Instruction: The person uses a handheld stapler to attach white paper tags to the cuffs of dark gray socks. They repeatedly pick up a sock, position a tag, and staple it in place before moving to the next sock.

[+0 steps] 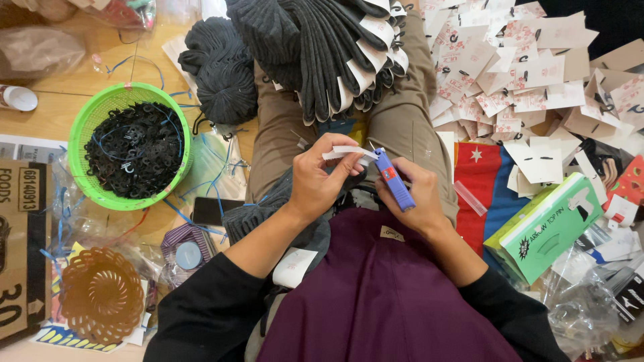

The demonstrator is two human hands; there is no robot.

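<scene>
The wooden floor carries a green basket, brown basket, and seemingly paper tags.

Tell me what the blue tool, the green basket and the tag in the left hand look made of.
Blue tool in the right hand: moulded plastic, smooth, with a thin metal-looking needle tip. Green basket: glossy plastic lattice. Tag in the left hand: thin white card, probably matte paperboard.

Bright, even indoor light from above; colours saturated. Shadows soft and short, darkest under hands. Mild glare on plastic bags at lower right. Centre sharp; slight wide-angle bending and softness toward corners. Black sleeves lose detail.
</scene>
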